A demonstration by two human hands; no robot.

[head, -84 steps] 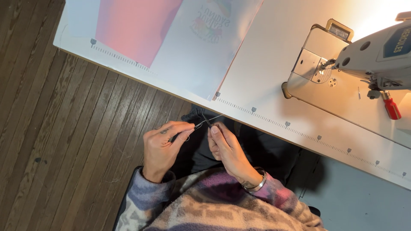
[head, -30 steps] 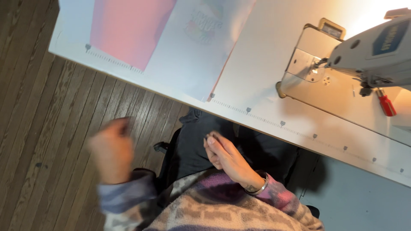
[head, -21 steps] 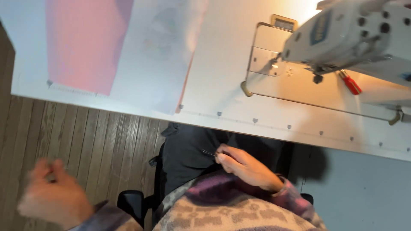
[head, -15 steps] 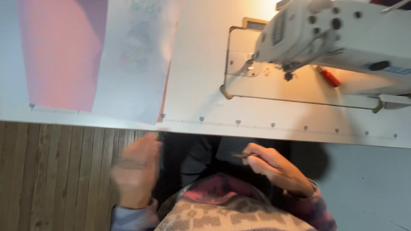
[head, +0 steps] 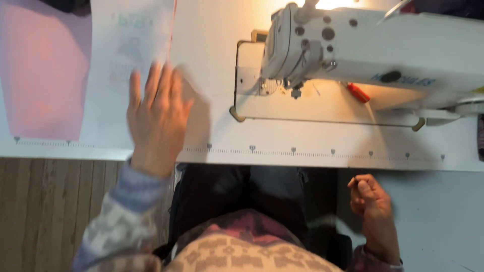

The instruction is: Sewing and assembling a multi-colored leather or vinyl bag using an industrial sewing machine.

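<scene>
My left hand (head: 157,115) is stretched out flat, fingers spread, over the white table's front part, its fingertips at the edge of a pale printed fabric piece (head: 132,55). It is blurred and holds nothing I can see. My right hand (head: 369,197) hangs below the table's front edge at the right, thumb and fingers pinched together; something thin may be between them, too small to tell. The white sewing machine (head: 373,48) stands at the back right, its needle (head: 296,91) over the lit plate.
A pink fabric piece (head: 43,70) lies at the far left on the white table (head: 282,146), whose front edge carries a ruler strip. Wooden floor (head: 45,211) shows at the lower left, a grey floor at the lower right. My dark trousers fill the middle.
My left hand swung out to the left, then came up and forward onto the table by the pale fabric. My right hand moved right, still pinched. The view shifted toward the machine.
</scene>
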